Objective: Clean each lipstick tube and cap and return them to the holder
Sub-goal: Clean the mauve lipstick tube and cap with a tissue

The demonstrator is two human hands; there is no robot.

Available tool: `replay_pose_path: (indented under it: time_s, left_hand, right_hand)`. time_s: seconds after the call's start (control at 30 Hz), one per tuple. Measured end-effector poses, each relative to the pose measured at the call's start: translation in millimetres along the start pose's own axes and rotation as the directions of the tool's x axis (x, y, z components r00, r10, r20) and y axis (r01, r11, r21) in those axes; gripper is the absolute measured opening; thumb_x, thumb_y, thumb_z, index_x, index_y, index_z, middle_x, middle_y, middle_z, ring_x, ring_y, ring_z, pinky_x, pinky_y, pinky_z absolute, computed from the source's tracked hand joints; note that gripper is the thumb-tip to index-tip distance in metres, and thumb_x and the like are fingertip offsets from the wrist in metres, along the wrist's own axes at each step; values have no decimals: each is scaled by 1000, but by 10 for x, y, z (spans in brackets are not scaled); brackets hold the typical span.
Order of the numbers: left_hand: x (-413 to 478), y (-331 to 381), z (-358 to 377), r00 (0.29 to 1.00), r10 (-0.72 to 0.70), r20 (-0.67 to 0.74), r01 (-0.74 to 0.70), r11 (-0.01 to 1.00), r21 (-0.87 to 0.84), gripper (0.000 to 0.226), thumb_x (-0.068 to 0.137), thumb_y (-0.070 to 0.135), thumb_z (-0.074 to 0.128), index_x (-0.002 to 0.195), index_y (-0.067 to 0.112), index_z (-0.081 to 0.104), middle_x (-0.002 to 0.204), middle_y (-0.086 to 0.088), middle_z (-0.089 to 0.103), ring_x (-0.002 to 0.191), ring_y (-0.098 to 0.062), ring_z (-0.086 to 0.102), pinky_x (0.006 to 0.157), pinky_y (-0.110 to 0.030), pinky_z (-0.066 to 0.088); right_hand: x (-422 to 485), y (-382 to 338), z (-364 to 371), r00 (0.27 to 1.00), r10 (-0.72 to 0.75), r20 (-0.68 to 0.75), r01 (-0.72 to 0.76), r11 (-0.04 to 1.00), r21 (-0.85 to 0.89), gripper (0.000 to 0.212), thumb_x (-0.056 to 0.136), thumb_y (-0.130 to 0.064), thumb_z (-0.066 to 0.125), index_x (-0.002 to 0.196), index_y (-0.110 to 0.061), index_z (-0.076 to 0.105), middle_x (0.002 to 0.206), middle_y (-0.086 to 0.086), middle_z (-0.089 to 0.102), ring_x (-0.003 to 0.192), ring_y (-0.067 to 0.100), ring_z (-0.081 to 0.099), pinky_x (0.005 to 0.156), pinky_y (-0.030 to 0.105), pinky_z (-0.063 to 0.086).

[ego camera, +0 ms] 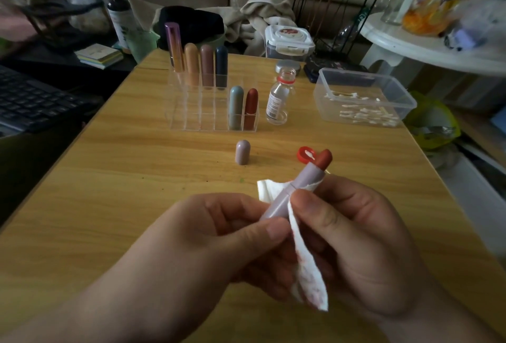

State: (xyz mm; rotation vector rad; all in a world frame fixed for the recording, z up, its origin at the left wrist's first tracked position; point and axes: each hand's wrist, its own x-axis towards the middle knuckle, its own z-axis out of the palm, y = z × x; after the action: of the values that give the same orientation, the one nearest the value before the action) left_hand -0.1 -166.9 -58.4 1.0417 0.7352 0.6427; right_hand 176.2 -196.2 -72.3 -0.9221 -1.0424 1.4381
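Wooden table (123, 178) runs wide leftward; left hand (208, 236) grips lipstick tube (298, 178), right hand (364, 233) pinches tissue (309, 274).

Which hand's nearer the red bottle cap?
Right. Right hand, pinching tissue on the lipstick tube, just short of the red bottle cap; left hand, gripping the tube, farther back-left.

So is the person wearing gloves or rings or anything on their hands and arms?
No. The left hand and the right hand are both bare: no gloves, no rings, and no watch or bracelet at the wrists. The fingernails are short and plain. No sleeves show anywhere down to the picture's bottom edge.
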Motion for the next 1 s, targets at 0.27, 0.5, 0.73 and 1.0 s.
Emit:
replay_pose_path:
  time_s: [0.27, 0.5, 0.73, 1.0]
  left_hand:
    - [-89, 48, 67, 927, 282, -249, -132, 863, 487, 30, 58, 32, 89, 83, 26, 72, 71, 0, 76, 64, -16, 73, 59, -24, 59]
    - [12, -4, -139, 989, 140, -56, -140, 990, 1, 24, 69, 27, 79, 85, 9, 76, 79, -24, 72, 66, -32, 69, 63, -31, 57]
    - [-2, 41, -153, 996, 84, 6, -84, 995, 56, 23, 72, 27, 79, 86, 9, 76, 86, -24, 72, 67, -33, 68, 65, -36, 56]
    - [-85, 86, -32, 963, 226, -148, -167, 927, 335, 27, 56, 25, 83, 81, 21, 74, 78, -7, 77, 71, -19, 75, 66, -23, 58]
  right_hand:
    - [-2, -41, 10, 998, -55, -15, 54, 994, -93, 30, 78, -36, 79, 82, -7, 72, 61, 22, 59, 51, 30, 51, 49, 31, 43]
    - [25, -126, -24, 993, -66, 99, 65, 998, 13, 9, 78, -18, 74, 83, -11, 74, 62, 1, 63, 46, 15, 56, 48, 22, 48]
    - [33, -144, -95, 994, -95, 48, 100, 988, -116, 15, 65, -12, 71, 76, -19, 79, 63, 5, 70, 54, 15, 66, 51, 23, 53]
    - [53, -121, -75, 992, -125, -18, 114, 946, -303, 16, 56, -24, 70, 71, -27, 73, 59, 7, 62, 53, 22, 53, 46, 25, 45]
